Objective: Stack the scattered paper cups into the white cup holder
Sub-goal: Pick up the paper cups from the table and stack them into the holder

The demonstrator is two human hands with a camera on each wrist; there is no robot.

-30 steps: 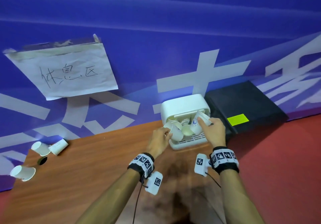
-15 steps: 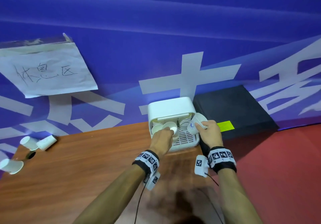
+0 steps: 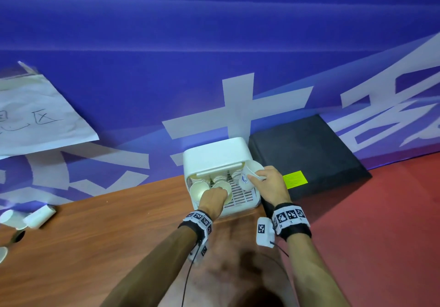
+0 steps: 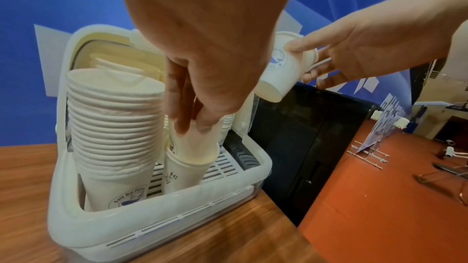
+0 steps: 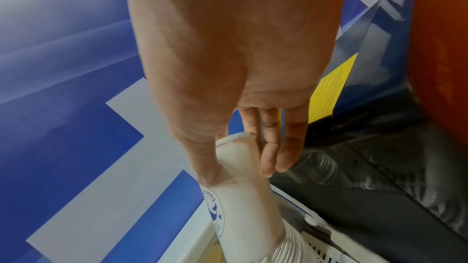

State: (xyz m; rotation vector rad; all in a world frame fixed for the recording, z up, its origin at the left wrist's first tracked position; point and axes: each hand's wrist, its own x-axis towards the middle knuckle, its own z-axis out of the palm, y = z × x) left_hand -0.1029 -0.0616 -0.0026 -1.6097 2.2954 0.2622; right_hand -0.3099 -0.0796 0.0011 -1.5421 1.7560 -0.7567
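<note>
The white cup holder stands at the table's back edge with three stacks of paper cups inside. My left hand reaches into its middle slot. There its fingers grip a paper cup seated in the cup below. A tall stack fills the left slot. My right hand pinches another paper cup by its rim, tilted over the right-hand stack. Three loose cups lie at the table's far left.
A black box with a yellow label sits right of the holder, against the blue wall. A handwritten paper sign is taped on the left. Red surface lies right of the wooden table.
My left hand moved its cup from in front of the holder down into the middle slot. The right hand stayed at the holder's right side with its cup. The view shifted right.
</note>
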